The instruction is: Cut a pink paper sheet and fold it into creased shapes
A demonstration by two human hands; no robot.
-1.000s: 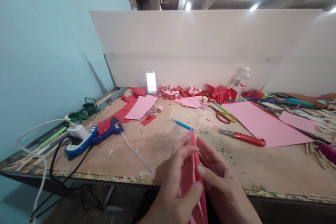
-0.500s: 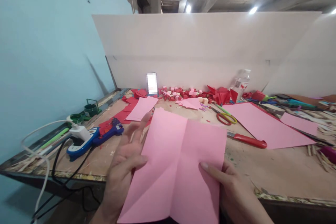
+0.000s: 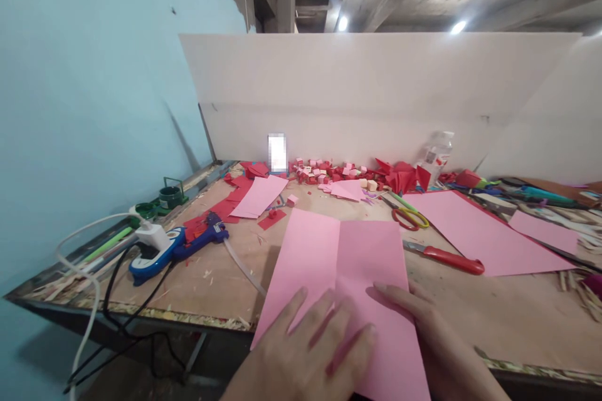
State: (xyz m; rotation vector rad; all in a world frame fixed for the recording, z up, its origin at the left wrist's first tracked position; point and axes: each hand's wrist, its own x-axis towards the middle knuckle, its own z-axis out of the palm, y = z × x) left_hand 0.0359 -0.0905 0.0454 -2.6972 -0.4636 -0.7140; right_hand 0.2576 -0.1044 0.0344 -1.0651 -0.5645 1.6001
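Observation:
A pink paper sheet with a centre crease lies flat on the wooden workbench, reaching its near edge. My left hand lies palm down on the sheet's lower middle, fingers spread. My right hand presses the sheet's lower right part, fingertips near the crease. Neither hand grips anything.
A red utility knife and scissors lie right of the sheet. A blue glue gun, power strip and cables sit at left. More pink sheets, red paper scraps and a plastic bottle line the back.
The folded paper was opened out into a full sheet, then lowered flat onto the bench. Both hands moved from holding it up to pressing on it.

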